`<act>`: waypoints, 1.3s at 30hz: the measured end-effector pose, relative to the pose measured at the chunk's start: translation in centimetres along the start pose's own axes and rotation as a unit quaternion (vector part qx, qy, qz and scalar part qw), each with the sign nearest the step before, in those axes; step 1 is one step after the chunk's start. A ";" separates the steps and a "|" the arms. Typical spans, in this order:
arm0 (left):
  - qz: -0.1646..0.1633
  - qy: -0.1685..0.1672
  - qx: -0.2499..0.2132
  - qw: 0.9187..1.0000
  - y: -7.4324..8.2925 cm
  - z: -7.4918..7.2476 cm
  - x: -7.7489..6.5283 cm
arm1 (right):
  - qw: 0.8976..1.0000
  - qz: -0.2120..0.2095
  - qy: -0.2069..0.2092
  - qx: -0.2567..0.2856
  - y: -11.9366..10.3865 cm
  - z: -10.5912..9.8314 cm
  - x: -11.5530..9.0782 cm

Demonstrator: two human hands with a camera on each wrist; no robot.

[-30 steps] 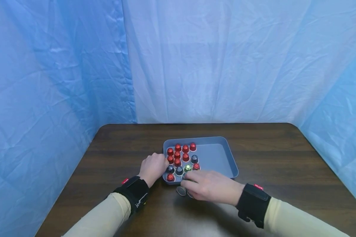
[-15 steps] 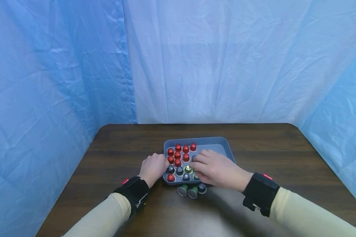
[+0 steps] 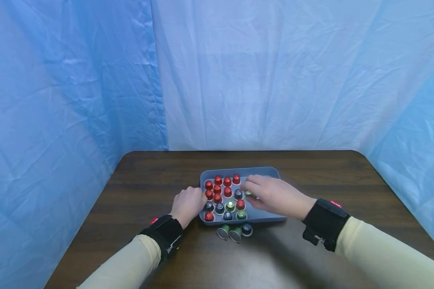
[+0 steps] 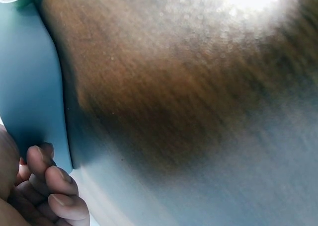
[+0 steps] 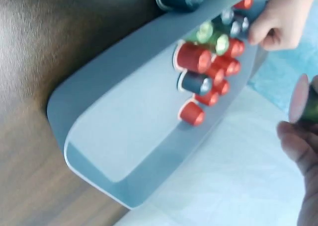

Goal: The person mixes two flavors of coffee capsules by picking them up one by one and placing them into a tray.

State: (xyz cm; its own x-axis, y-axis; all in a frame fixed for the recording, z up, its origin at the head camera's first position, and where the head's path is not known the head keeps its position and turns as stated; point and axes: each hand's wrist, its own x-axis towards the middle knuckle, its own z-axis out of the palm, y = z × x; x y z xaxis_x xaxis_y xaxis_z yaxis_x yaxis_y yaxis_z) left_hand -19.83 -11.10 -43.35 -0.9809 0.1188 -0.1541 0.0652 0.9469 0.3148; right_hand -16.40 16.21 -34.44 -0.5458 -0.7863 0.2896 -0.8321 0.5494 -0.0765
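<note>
My left hand (image 3: 189,206) grips the left rim of a blue-grey tray (image 3: 269,215), its curled fingers (image 4: 62,180) beside the tray wall in the left wrist view. Over the right part of the tray, my right hand (image 3: 273,195) pinches a green coffee capsule (image 5: 311,106) between thumb and fingers. Red capsules (image 3: 217,188) stand in the tray's left half, with dark blue capsules (image 3: 220,208) and green capsules (image 3: 230,206) nearer its front. The held capsule is partly hidden by the fingers in the head view.
In front of the tray on the dark wooden table (image 3: 209,265) lie two green capsules (image 3: 235,234) on their sides. A dark blue capsule (image 3: 246,229) stands beside them. Blue-white sheets (image 3: 267,80) hang behind and beside the table.
My right hand has moved from the tray's front edge back and right over the tray, now with a green capsule. A dark blue and a green capsule now show in the front row. The left hand stays.
</note>
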 end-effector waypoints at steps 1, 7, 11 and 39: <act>-0.001 -0.001 0.000 1.000 0.0 0.0 0.0 | 1.000 0.000 -0.001 0.001 0.2 -0.1 0.1; -0.008 -0.007 -0.004 1.000 -0.1 0.1 -0.1 | 1.000 0.020 -0.014 0.017 1.1 -0.7 1.0; -0.011 -0.007 -0.007 1.000 -0.3 0.1 -0.1 | 0.999 0.034 -0.017 0.019 1.6 -1.0 1.7; 0.003 0.007 -0.011 1.000 -0.2 0.0 -0.1 | 0.982 0.120 -0.130 0.061 3.9 4.2 5.3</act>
State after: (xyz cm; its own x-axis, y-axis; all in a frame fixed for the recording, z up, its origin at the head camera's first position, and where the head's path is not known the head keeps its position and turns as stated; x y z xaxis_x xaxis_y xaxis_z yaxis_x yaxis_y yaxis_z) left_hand -19.70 -11.29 -43.42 -0.9830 0.1203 -0.1384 0.0675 0.9392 0.3367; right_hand -22.99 12.99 -37.20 -0.7213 -0.6926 -0.0039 -0.6732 0.7024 -0.2311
